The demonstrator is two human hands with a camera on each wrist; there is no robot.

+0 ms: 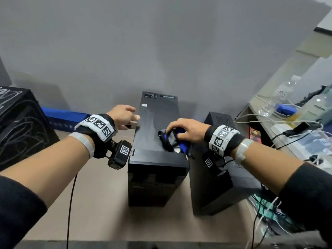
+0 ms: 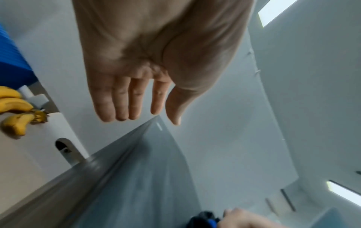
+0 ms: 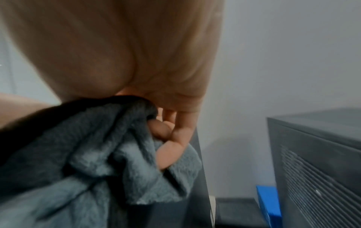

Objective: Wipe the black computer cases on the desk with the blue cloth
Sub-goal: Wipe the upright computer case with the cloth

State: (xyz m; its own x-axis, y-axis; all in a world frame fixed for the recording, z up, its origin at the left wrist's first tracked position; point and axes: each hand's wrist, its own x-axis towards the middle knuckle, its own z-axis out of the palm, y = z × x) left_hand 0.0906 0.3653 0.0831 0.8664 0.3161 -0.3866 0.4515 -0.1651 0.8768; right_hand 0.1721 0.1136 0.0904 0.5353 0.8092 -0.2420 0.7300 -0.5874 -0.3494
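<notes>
Two black computer cases stand on the desk: a tall one (image 1: 156,141) in the middle and a second (image 1: 221,180) to its right. My right hand (image 1: 186,130) grips the bunched cloth (image 1: 172,141), blue on one side and grey on the other, on the middle case's top near its front right. In the right wrist view the fingers (image 3: 171,138) curl into the grey cloth (image 3: 97,154). My left hand (image 1: 125,116) hovers at that case's left top edge with its fingers (image 2: 121,100) straight and nothing in them; whether it touches the case (image 2: 136,177) is unclear.
A black box (image 1: 19,126) with tangled cables sits at the left, a blue board (image 1: 62,114) behind it. Bananas (image 2: 15,114) lie on a white surface to the left. A cluttered shelf (image 1: 291,123) with bottles and cables runs along the right. A grey wall stands behind the cases.
</notes>
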